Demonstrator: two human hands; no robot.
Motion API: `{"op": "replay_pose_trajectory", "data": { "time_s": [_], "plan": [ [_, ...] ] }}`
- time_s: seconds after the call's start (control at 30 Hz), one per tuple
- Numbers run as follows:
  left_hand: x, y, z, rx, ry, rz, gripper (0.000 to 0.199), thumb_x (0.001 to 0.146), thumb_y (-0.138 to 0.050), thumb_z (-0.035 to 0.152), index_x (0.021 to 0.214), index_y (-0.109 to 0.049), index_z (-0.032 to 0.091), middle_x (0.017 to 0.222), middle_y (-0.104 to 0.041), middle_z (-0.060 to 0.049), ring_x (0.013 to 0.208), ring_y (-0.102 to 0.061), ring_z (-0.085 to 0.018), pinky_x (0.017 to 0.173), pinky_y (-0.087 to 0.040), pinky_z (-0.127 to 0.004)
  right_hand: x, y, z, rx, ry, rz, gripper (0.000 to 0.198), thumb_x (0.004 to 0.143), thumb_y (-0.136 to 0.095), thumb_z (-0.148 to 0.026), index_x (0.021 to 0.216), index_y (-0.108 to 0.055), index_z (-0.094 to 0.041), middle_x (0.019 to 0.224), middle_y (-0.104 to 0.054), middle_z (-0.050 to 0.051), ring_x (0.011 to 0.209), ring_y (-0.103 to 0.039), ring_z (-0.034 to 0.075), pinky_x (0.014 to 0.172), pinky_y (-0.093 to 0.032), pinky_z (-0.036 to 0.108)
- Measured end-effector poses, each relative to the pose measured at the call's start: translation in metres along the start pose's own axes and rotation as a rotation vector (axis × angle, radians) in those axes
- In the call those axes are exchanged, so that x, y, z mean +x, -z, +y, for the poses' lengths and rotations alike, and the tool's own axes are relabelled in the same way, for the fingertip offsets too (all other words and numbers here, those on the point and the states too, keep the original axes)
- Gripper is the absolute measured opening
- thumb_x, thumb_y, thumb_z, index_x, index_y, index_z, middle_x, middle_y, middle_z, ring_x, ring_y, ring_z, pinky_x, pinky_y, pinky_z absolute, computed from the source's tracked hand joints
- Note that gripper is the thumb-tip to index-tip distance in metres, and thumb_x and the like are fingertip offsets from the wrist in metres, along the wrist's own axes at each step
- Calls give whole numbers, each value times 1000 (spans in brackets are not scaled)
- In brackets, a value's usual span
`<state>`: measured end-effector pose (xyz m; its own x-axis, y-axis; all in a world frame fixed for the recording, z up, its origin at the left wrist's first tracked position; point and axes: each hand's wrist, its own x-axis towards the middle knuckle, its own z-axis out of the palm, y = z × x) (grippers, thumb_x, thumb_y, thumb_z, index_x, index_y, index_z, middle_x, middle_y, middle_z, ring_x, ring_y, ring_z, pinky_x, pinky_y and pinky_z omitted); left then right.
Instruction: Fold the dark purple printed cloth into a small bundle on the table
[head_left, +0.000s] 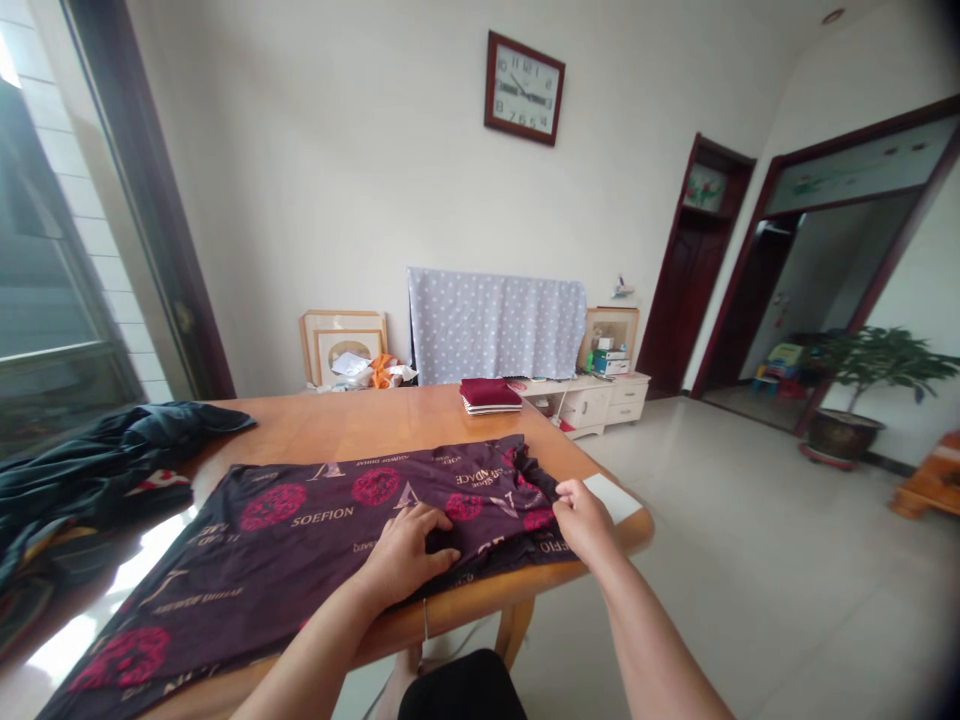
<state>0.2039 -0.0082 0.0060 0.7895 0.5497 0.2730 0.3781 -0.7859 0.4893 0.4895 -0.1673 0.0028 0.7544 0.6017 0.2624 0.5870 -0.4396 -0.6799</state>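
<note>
Lengthwise, a long dark-purple cloth printed with crimson roses and pale lettering (322,545) runs from the lower left to the right end of a glossy orange-brown wooden table (360,420), its narrower, bunched end to the right. A heap of dark clothes (135,440) lies to its left; beyond its far edge sits a small folded maroon-and-white stack (490,395). The left hand (411,548) rests on the cloth's near half, thumb apart from bent fingers. The right hand (585,518), nearer the bunched end, pinches its dark rim just left of a flat white sheet (611,497). The right fingertips are hard to make out, the left forearm covers some near edge, and the frame cuts off the cloth's lower-left corner.
</note>
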Motion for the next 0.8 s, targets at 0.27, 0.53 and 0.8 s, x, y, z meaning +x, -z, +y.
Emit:
{"op": "replay_pose_trajectory", "data": {
  "time_s": [0.27,0.53,0.8],
  "plan": [
    [-4,0,9,59,25,-32,42,75,-75,48,112,-67,30,122,-65,-4,112,-56,-29,97,-41,-43,-15,1,-46,-186,315,-20,17,89,-54,-30,89,-71,-26,93,-67,3,89,-61,19,72,-38,26],
    [10,9,15,57,28,-50,39,78,-71,53,108,-70,29,114,-67,-5,108,-58,-30,94,-42,-42,4,0,-22,-162,127,-250,15,83,-56,-25,74,-68,-26,77,-69,-1,70,-59,16,61,-32,25],
    [75,-12,52,-70,-204,-36,14,89,-58,31,91,-72,25,100,-71,-5,100,-62,-24,88,-45,-34,64,-13,-21,199,93,-133,20,83,-52,-32,72,-64,-21,71,-70,1,68,-62,17,61,-40,22]
  ]
}}
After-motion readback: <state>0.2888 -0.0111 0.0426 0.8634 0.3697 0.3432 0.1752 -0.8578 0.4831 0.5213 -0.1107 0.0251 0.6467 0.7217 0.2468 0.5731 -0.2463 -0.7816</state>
